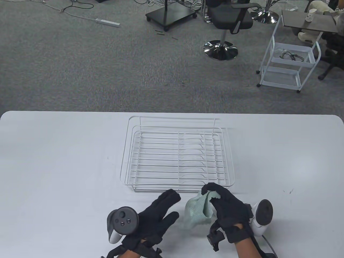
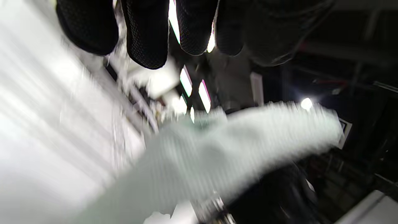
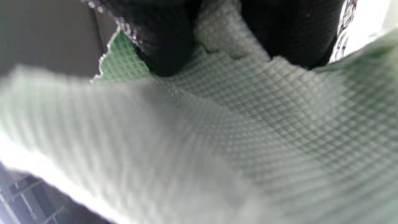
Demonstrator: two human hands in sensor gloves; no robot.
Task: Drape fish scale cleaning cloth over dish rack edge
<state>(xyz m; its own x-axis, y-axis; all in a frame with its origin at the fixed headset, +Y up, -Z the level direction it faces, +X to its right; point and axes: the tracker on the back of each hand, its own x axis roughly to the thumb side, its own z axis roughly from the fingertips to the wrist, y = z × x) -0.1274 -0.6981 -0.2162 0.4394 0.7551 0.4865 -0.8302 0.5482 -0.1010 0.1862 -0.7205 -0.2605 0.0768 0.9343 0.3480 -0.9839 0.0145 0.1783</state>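
A white wire dish rack (image 1: 177, 154) sits in the middle of the white table (image 1: 53, 161). My right hand (image 1: 215, 194) pinches the top of a pale green fish scale cleaning cloth (image 1: 197, 211) and holds it up just in front of the rack's near edge. The cloth hangs down to the left of that hand. It fills the right wrist view (image 3: 217, 140), with my fingers (image 3: 164, 46) gripping its top. My left hand (image 1: 168, 207) is open with fingers spread, just left of the cloth and apart from it. In the left wrist view the cloth (image 2: 217, 161) is blurred below my fingers (image 2: 146, 34).
Beyond the table's far edge lies grey carpet with a black office chair (image 1: 228, 18), a white rolling cart (image 1: 290, 59) and a black stand base (image 1: 170, 13). Bare table surface lies on both sides of the rack.
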